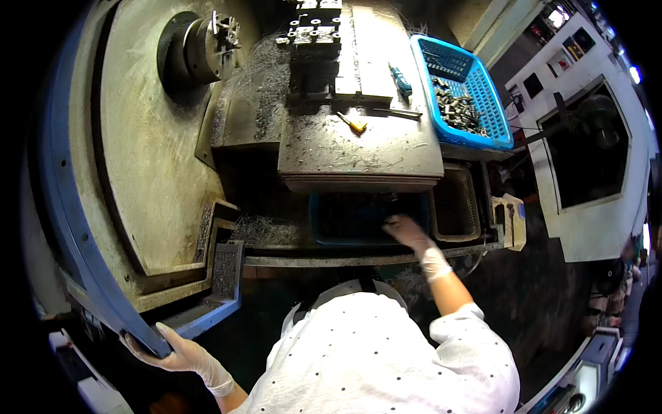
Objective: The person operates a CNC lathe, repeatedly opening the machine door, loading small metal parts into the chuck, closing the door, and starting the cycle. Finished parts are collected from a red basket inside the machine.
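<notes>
My left hand (181, 353), in a thin whitish glove, grips the lower corner of a blue machine panel (135, 323), its thumb on one side and its fingers on the other. Also gloved, my right hand (408, 233) is over a dark blue bin (338, 238) in the shadow under the metal machine bed (358, 155). Motion smears its fingers, and whether anything is between them does not show. Beside that bin, to the right, stands a brownish basket (455, 207).
On the bed lie a yellow-handled tool (355, 125), a dark rod (398, 112) and a blue-green tool (400, 81). A bright blue basket (498, 114) holds many small metal parts (456, 109). At upper left is a round chuck (200, 52). Metal shavings (265, 228) lie along the trough.
</notes>
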Available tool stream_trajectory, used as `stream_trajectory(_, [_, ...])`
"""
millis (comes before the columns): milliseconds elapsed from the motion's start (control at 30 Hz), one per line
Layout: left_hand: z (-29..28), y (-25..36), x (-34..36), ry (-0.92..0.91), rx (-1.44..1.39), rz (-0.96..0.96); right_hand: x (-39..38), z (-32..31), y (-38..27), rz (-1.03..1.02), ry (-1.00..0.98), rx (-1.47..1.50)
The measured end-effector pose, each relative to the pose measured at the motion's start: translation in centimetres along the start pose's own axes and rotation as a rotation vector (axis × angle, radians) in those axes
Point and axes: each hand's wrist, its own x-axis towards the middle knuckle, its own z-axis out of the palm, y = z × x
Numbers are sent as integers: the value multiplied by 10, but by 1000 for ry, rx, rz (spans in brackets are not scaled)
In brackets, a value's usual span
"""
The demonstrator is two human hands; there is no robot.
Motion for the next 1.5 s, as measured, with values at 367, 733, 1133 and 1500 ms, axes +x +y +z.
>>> stream_trajectory(367, [-1, 2, -3, 21, -66, -91, 110, 133, -14, 89, 221, 28])
stream_trajectory(733, [0, -4, -11, 59, -45, -84, 71, -41, -209, 165, -795, 1754])
stream_trajectory(1133, [1, 2, -10, 71, -3, 39, 374, -135, -245, -19, 833, 892])
stream_trajectory(1500, [-6, -3, -17, 17, 24, 25, 384, -124, -249, -101, 728, 1143])
